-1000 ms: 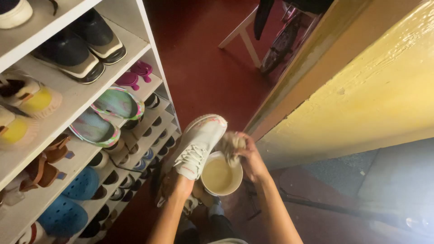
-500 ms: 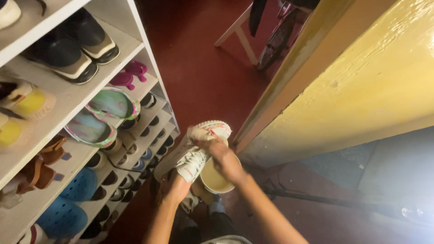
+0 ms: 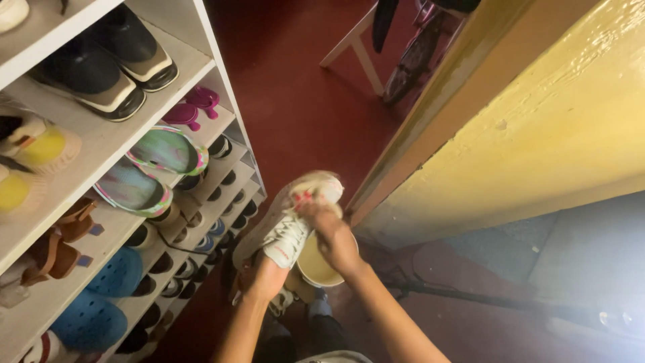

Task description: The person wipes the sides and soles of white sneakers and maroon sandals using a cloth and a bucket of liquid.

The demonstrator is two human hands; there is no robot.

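Lower centre of frame: left hand (image 3: 265, 277) closed around the heel end of a white sneaker (image 3: 285, 225), holding it toe-up and tilted toward upper right. Right hand (image 3: 334, 238) is pressed on the shoe's toe area, fingers curled; a cloth (image 3: 316, 188) seems bunched under them at the toe, but it's blurred, so grip can't be confirmed. Round bowl of beige liquid (image 3: 314, 267) sits just below and right of the shoe, partly hidden by the right hand. White shoe rack (image 3: 107, 144) fills the left side, packed with pairs. Dark red floor (image 3: 295, 101) beyond, yellow wall (image 3: 537, 134) on the right.
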